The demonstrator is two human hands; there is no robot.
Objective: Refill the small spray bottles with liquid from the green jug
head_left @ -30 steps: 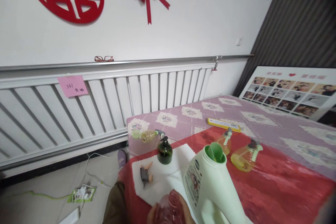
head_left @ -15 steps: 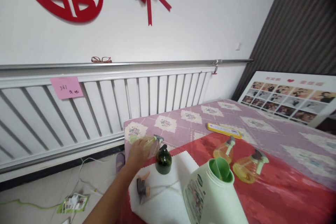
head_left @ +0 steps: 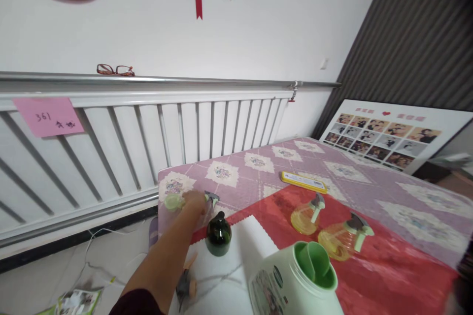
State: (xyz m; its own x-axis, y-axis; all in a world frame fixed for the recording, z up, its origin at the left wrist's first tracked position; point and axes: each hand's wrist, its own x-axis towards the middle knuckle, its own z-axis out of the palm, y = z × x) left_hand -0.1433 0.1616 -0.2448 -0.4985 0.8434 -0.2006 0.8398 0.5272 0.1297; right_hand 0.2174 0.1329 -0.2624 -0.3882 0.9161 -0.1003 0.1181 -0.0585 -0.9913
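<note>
My left hand (head_left: 194, 202), back of the hand up, is closed around a clear spray bottle at the bed's near left corner. Its grey trigger head (head_left: 212, 198) sticks out to the right; its body and my fingertips are mostly hidden. Beside my wrist is a pale green rounded object (head_left: 173, 202). A dark green bottle (head_left: 219, 234) with a black top stands nearby. A blurred skin-toned patch (head_left: 450, 301) at the lower right edge seems to be my right hand, fingers unreadable. A large pale green jug (head_left: 281, 283) with a green spout stands in front.
Two yellow-tinted spray bottles (head_left: 305, 217) stand on the red cloth (head_left: 399, 266). Behind them lies a yellow-edged flat pack (head_left: 303, 182). A grey piece (head_left: 184, 288) lies on the white mat (head_left: 225, 290). A radiator (head_left: 177, 133) lines the wall, with glasses (head_left: 115, 70) above.
My left hand now covers the spray bottle's body, which showed beside it before. The view has shifted right and down. The blurred patch at the right edge is new.
</note>
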